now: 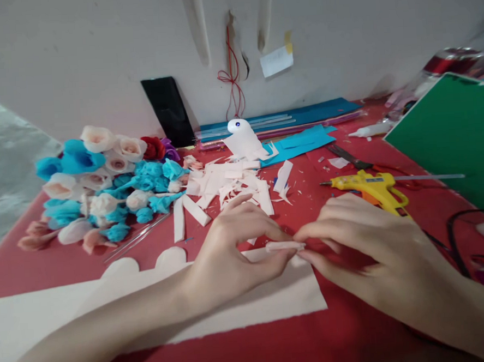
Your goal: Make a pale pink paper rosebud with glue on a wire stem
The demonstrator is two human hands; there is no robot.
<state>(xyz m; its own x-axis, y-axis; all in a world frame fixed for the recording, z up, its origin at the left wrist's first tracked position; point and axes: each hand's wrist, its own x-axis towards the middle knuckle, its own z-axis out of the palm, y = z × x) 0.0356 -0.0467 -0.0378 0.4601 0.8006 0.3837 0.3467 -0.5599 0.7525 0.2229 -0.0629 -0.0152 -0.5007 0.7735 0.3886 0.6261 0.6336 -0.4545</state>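
Observation:
A small folded strip of pale pink paper (285, 245) is pinched between the thumb and fingers of my left hand (233, 247). My right hand (364, 244) pinches the strip's right end, its fingertips meeting those of my left hand. Beneath my left forearm lies a long pale paper sheet (290, 295), with two rounded pale pieces (170, 257) at its far edge. Beyond the hands, cut pale paper scraps (225, 182) are heaped on the red table (220, 353).
Blue, white and pink paper flowers (121, 183) fill the left side. A yellow glue gun (373, 186), pliers (347, 155) and a green board (453, 141) stand or lie at right. A black phone (169, 109) leans on the wall behind blue paper (301, 143).

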